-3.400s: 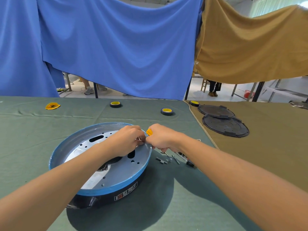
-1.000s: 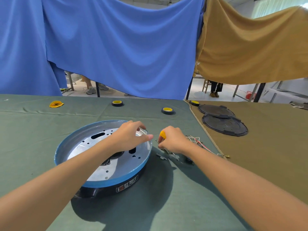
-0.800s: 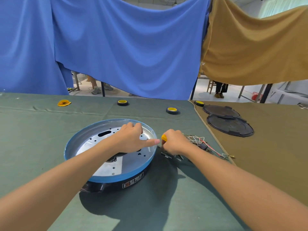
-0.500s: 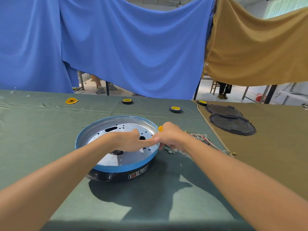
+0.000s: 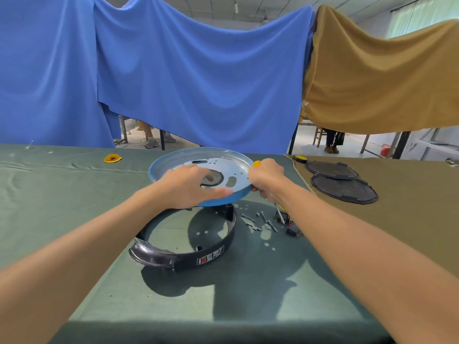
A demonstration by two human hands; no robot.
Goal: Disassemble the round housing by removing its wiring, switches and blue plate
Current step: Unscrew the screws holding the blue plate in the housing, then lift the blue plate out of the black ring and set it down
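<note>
Half a second earlier the plate sat seated in its ring; at inspection it had been lifted clear. The left hand [image 5: 188, 187] gripped the blue plate [image 5: 228, 167] at its near rim, thumb along the edge and fingers spread over the silvery face. The plate was held tilted in the air above the far side of the round housing [image 5: 211, 252]. The right hand [image 5: 267, 180] was closed in a fist round a yellow-handled screwdriver [image 5: 257, 163], shaft pointing down, and lay against the plate's right rim; whether it also pinched that rim could not be determined. The housing remained on the table as a bare black ring with cloth visible through it, so plate removal was judged effectively complete, with only setting the plate down outstanding. The green cloth [image 5: 74, 194] carried a small yellow piece [image 5: 112, 158] at far left, the housing at centre, loose screws [image 5: 258, 222] just right of it, and the wiring [image 5: 290, 224] with dark parts beside them, partly hidden by the right forearm. A brown cloth [image 5: 409, 207] adjoined on the right, bearing a yellow-and-black roll [image 5: 300, 158] and two black round covers [image 5: 342, 187]. Behind hung a blue drape [image 5: 198, 70] and, to its right, a tan drape [image 5: 385, 83], with legs of persons visible beneath both
</note>
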